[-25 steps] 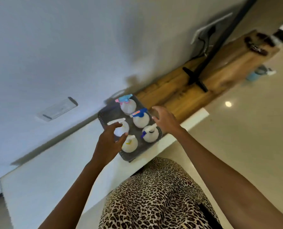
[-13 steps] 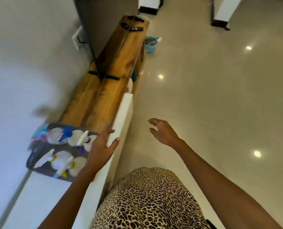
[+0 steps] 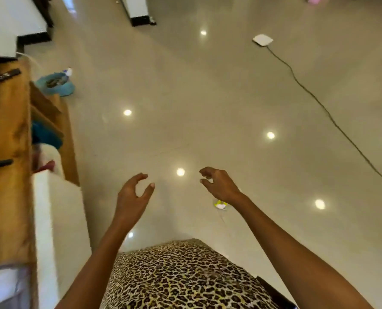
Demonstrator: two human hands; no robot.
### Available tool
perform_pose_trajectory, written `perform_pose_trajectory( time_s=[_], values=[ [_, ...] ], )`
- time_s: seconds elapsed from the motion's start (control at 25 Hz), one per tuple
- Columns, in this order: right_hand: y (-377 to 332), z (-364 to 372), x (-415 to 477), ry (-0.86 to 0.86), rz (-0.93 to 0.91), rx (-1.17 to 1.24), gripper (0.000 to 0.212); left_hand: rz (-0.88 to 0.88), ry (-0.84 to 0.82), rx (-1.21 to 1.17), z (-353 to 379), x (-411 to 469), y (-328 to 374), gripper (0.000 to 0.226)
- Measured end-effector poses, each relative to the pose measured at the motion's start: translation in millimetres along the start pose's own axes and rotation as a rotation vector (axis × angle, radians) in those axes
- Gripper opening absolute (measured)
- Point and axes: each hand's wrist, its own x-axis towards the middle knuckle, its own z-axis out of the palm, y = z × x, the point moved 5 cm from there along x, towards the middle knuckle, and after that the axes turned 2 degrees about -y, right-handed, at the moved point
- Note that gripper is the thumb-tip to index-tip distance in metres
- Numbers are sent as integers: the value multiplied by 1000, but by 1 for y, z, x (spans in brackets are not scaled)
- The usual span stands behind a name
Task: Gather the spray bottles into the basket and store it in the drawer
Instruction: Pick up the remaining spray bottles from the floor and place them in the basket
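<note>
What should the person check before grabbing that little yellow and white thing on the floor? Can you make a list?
1. Left hand empty: ok, open and holding nothing.
2. Right hand empty: ok, fingers curled but holding nothing.
3. Yellow and white thing in sight: ok, on the floor beside the right wrist.
4. It is a spray bottle: cannot tell, too small.
5. Basket in sight: not ok, not clearly visible.
6. Cord out of the way: ok, far right.

Empty hands (image 3: 132, 197) above glossy floor (image 3: 230, 97)
</note>
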Motion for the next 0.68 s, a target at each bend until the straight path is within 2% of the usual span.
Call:
perform_pose_trajectory(
  time_s=[0.08,0.2,0.32,0.56,0.68],
  values=[
    [55,-40,-14,97,120,46,29,48,-139,29,58,19,37,32],
    [84,-53,-23,94,179,80,29,81,-191,30,81,29,53,30],
    [149,-81,-32,152,331,119,29,108,-350,90,150,57,80,30],
    [259,-91,-7,132,563,150,30,134,-634,226,270,115,95,31],
    [325,-78,31,66,635,108,32,148,-763,301,341,144,77,31]
  ],
)
